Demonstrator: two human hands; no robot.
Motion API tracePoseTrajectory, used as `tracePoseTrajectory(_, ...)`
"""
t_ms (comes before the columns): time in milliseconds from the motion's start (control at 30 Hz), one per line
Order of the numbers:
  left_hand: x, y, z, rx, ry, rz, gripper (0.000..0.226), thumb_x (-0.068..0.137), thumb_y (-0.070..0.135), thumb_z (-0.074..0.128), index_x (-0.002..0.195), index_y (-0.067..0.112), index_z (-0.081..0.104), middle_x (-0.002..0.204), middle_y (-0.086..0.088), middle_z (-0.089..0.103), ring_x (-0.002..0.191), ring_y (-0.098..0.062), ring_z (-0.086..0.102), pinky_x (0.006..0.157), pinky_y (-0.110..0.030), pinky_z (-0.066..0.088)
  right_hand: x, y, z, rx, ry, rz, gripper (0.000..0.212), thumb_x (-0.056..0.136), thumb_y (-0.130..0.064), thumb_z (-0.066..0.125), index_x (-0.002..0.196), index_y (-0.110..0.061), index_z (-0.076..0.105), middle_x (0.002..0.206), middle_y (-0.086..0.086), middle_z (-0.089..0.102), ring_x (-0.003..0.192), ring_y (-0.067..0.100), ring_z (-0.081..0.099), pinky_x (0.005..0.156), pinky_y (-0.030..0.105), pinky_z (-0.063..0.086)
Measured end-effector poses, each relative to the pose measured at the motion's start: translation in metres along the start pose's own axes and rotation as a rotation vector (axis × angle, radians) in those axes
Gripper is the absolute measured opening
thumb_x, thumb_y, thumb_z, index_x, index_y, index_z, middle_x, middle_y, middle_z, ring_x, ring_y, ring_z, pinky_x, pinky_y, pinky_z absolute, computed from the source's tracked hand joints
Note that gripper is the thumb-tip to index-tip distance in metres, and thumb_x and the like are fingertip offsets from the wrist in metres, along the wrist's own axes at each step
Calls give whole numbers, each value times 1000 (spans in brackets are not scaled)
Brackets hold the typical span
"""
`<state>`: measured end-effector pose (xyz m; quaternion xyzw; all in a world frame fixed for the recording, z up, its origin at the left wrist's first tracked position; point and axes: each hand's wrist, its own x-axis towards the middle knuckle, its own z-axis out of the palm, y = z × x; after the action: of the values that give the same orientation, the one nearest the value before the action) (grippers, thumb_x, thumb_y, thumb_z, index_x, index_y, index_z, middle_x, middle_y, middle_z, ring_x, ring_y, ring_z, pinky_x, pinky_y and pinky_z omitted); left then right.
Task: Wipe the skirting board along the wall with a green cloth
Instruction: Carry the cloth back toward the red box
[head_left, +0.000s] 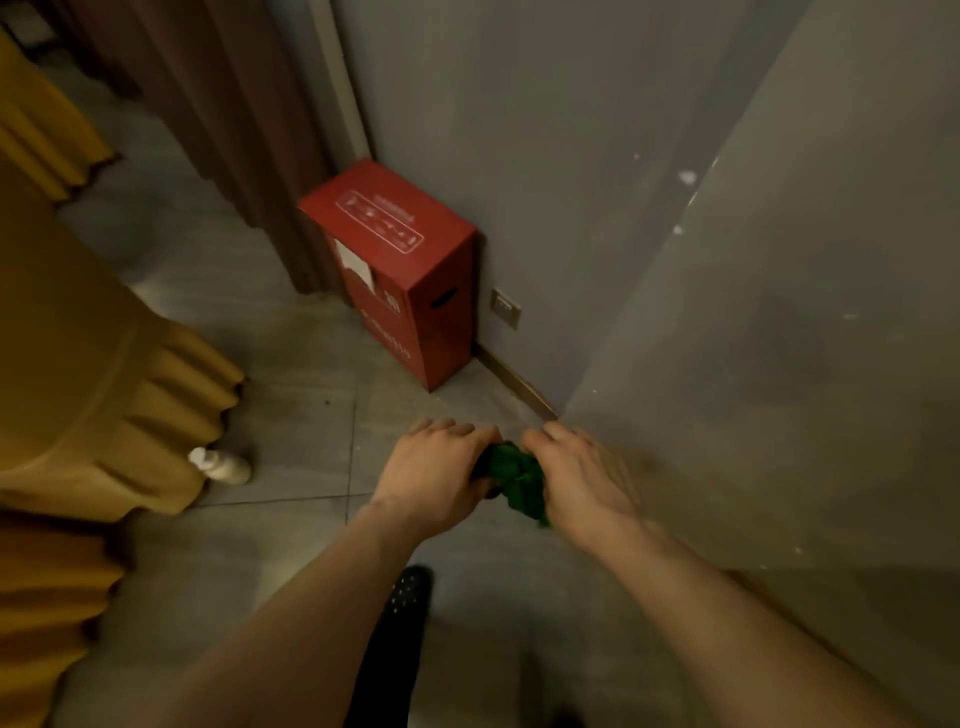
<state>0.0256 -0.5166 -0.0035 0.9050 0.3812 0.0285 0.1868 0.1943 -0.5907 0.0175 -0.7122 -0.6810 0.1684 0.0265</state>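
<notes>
A crumpled green cloth (514, 475) is bunched between both hands above the grey tiled floor. My left hand (434, 475) grips its left side and my right hand (582, 475) grips its right side. Just beyond my hands, a brown skirting board (514, 382) runs along the foot of the grey wall, from the red box to the wall corner. The board is apart from the cloth. Part of the cloth is hidden under my fingers.
A red cardboard box (400, 270) stands against the wall beside a brown curtain (208, 130). A wall socket (505, 307) sits low on the wall. Yellow draped fabric (104, 389) fills the left, with a white bottle (221, 465) lying at its foot. My dark shoe (402, 613) is below.
</notes>
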Motion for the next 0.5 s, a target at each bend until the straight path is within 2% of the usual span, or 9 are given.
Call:
tracePoseTrajectory(233, -33, 87, -149, 41, 177, -60, 33, 82, 44, 72, 107, 30, 57, 102, 3, 71, 95, -26, 63, 80, -40, 44, -51, -31, -163, -45, 144, -119, 44, 68, -3, 70, 101, -23, 48, 100, 4, 53, 90, 31, 53, 60, 33, 30)
tracePoseTrajectory(367, -38, 107, -202, 67, 214, -100, 35, 81, 45, 72, 108, 29, 58, 104, 3, 71, 97, -27, 63, 83, -43, 46, -58, -48, -214, -53, 188, -135, 45, 68, 0, 66, 101, -23, 48, 101, 4, 54, 91, 30, 52, 61, 33, 33)
tracePoseTrajectory(500, -31, 93, -227, 74, 260, -119, 34, 80, 44, 72, 108, 31, 57, 103, 4, 70, 97, -25, 62, 80, -40, 44, -36, -63, -234, -50, 217, -132, 41, 69, 1, 61, 99, -24, 48, 99, 4, 53, 91, 30, 52, 60, 33, 33)
